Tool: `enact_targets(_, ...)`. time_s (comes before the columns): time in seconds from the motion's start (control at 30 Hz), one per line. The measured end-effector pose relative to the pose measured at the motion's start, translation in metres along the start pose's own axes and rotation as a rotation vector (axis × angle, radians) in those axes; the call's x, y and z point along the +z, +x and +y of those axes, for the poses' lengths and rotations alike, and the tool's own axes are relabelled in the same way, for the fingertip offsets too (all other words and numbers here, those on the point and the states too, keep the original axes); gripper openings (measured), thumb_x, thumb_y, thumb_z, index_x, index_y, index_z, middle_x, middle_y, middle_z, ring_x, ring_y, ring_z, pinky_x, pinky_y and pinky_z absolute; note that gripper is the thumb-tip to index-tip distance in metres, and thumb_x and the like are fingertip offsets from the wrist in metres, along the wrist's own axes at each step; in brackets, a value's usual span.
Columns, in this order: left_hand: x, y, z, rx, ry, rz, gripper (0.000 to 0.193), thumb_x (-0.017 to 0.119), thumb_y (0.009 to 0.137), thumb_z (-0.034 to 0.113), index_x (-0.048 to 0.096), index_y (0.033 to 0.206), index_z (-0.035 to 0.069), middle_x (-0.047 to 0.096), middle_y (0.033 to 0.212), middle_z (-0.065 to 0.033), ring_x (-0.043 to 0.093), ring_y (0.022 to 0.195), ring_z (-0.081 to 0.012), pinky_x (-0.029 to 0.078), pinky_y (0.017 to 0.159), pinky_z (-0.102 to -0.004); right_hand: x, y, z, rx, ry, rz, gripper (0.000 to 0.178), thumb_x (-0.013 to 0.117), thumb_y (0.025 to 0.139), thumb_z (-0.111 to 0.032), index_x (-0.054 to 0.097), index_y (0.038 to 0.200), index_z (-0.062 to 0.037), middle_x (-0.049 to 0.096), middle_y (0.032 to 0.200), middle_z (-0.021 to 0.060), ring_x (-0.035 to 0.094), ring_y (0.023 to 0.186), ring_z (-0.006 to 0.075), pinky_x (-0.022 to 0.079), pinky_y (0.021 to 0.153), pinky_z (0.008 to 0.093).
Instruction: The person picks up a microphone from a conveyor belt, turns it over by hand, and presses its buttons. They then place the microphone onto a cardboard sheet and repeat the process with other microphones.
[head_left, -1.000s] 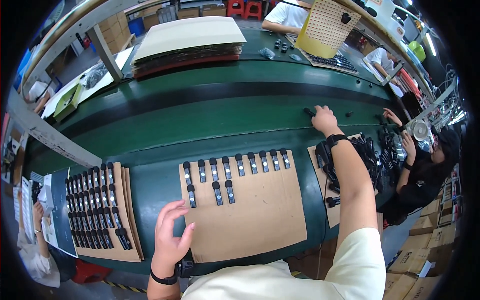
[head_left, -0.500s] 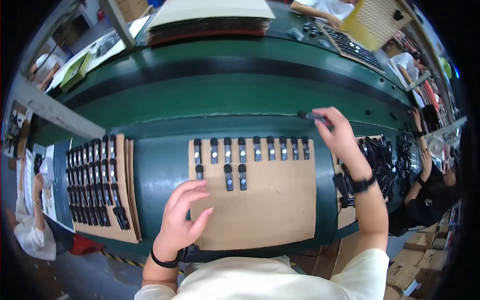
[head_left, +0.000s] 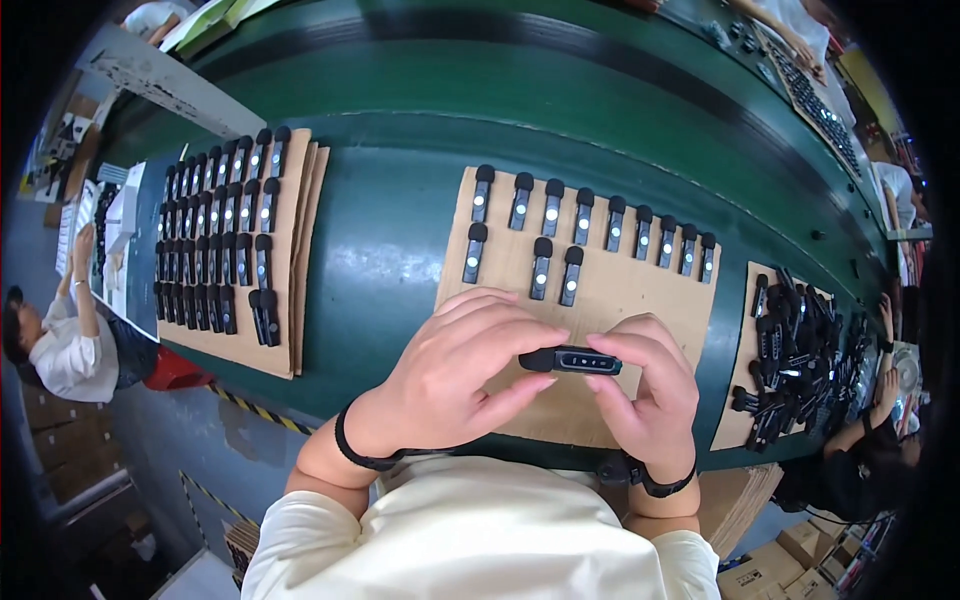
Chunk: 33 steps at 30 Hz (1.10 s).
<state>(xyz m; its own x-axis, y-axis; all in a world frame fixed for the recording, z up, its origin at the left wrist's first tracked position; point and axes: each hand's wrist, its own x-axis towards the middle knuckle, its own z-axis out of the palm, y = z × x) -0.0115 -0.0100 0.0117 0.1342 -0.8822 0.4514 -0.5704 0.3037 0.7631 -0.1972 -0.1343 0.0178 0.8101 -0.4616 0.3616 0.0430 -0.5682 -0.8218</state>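
Observation:
A small black wireless microphone (head_left: 582, 361) with a foam tip lies sideways between my hands, above the near part of a cardboard sheet (head_left: 655, 297). My left hand (head_left: 450, 370) pinches its foam end with thumb and forefinger. At the other end, the thumb and fingers of my right hand (head_left: 652, 390) grip the body. A panel with small marks faces up. Beyond my hands, similar microphones stand out on the sheet in a full far row (head_left: 615, 223) and a shorter second row (head_left: 541, 268) with a gap in it.
To the left, a stack of cardboard sheets (head_left: 311, 240) bears several rows of microphones (head_left: 231, 255). A loose heap of microphones (head_left: 790, 350) covers another cardboard piece at right. The green bench (head_left: 385, 230) runs beneath. Co-workers sit at left (head_left: 75, 345) and right (head_left: 850, 470).
My right hand has brought the microphone back from above the far right edge of the sheet. My left hand has closed on its foam end. The view has turned.

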Motion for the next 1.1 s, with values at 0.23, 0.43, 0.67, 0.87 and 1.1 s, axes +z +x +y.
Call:
enact_targets(0.23,0.0024,-0.0035,-0.0028,0.011,0.005,0.04,0.034,0.077,0.072,0.003,0.067,0.104,0.001,0.069,0.093,-0.0109,0.066,0.085,-0.0277,0.049,0.095,-0.0478,0.007,0.0002,0.0007,-0.007,-0.018,0.013,0.032,0.074,0.076,0.002,0.064,0.107,0.0027,0.061,0.09,0.0109,0.057,0.08,0.0227,0.045,0.071,0.0307)
enact_targets(0.43,0.004,-0.0028,-0.0049,0.039,0.012,0.063,0.031,0.075,0.072,0.001,0.066,0.102,0.002,0.069,0.091,-0.0102,0.066,0.083,-0.026,0.05,0.094,-0.0486,0.0098,0.0017,0.0026,-0.036,-0.024,0.034,0.033,0.075,0.075,0.001,0.064,0.106,0.002,0.061,0.088,0.011,0.056,0.078,0.0227,0.045,0.07,0.0307)
enact_targets(0.67,0.0067,-0.0034,-0.0075,0.037,-0.005,0.061,0.031,0.075,0.072,0.002,0.066,0.102,0.001,0.069,0.091,-0.0103,0.066,0.084,-0.0262,0.049,0.095,-0.0487,0.0103,0.0029,0.0048,-0.045,-0.031,0.045,0.032,0.075,0.075,0.002,0.064,0.105,0.0013,0.061,0.087,0.011,0.056,0.076,0.0224,0.045,0.068,0.0304)
enact_targets(0.87,0.0025,-0.0009,-0.0041,-0.026,-0.046,0.035,0.032,0.076,0.073,0.002,0.067,0.103,0.0,0.069,0.091,-0.0115,0.066,0.085,-0.0281,0.049,0.095,-0.0482,0.0087,0.0032,0.0059,-0.06,-0.038,0.03,0.03,0.075,0.076,0.003,0.064,0.104,0.0008,0.061,0.087,0.0111,0.056,0.077,0.0224,0.045,0.069,0.0303)
enact_targets(1.1,0.003,-0.0021,-0.0001,-0.133,-0.095,0.003,0.031,0.076,0.072,0.003,0.067,0.102,-0.001,0.069,0.094,-0.012,0.066,0.086,-0.0298,0.05,0.094,-0.0474,0.0101,0.0011,0.0073,-0.015,0.006,0.038,0.031,0.074,0.077,0.003,0.062,0.106,0.0011,0.063,0.092,0.0115,0.058,0.081,0.0221,0.046,0.072,0.0302)
